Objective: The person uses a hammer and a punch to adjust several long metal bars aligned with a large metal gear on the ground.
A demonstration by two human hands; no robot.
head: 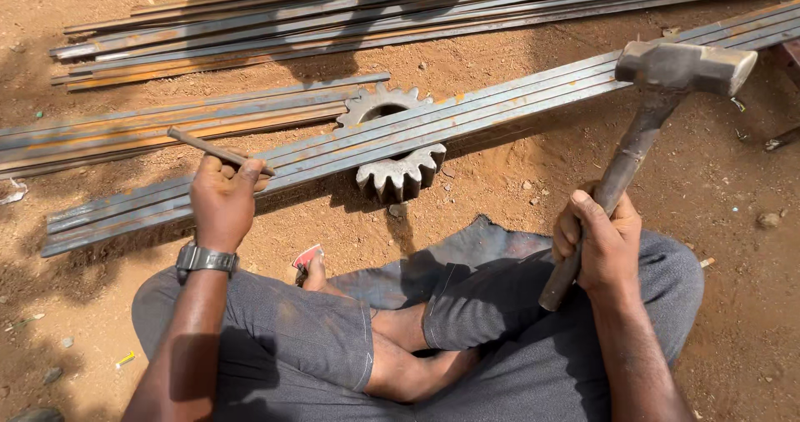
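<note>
My left hand [222, 199], with a dark wristwatch [206, 259] on it, grips a thin metal rod like a chisel [215, 149], its tip resting on a bundle of flat steel strips [500, 105]. Those strips lie across a large rusty gear wheel [398, 174] on the ground. Raised above the strips at the right, a heavy steel hammer [685, 68] is held by its metal handle in my right hand [602, 243]. I sit cross-legged in grey trousers behind the strips.
More long steel strips [350, 14] lie in piles at the top, and another bundle [150, 126] at the left. The ground is reddish dirt with small stones. A red sandal [307, 257] shows by my foot.
</note>
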